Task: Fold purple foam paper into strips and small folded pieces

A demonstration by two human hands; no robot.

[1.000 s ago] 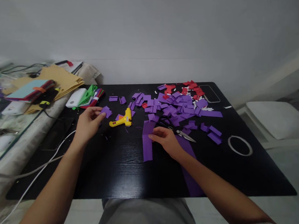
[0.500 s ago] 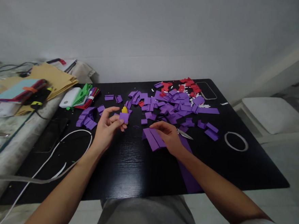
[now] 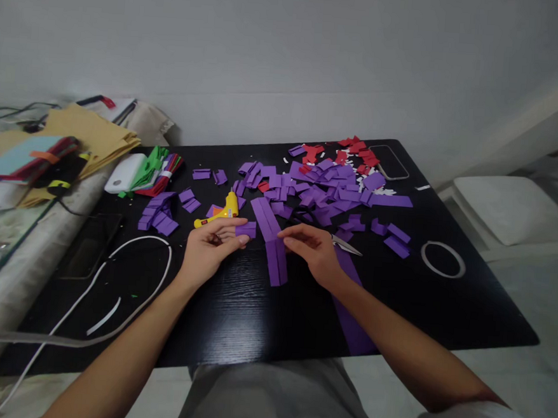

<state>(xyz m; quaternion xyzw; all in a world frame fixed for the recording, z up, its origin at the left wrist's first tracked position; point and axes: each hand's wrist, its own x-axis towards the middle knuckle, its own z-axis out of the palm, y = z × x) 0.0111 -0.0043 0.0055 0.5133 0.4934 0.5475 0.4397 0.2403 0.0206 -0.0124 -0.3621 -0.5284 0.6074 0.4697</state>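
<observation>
Holding small purple piece [image 3: 245, 230] between fingers of left hand [image 3: 205, 247]; pinching creased purple strip [image 3: 276, 264] by its edge in right hand [image 3: 316, 253], above worktop [image 3: 232, 333]. Avoid squeezing hard: could distort folds. Avoid reaching forward: could knock yellow glue gun [image 3: 230, 206].

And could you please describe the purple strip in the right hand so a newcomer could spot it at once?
Above the black table, near its middle, find the right hand. It holds the purple strip, creased lengthwise and bent partway along. The strip is much longer than the small purple piece in the left hand.
</observation>
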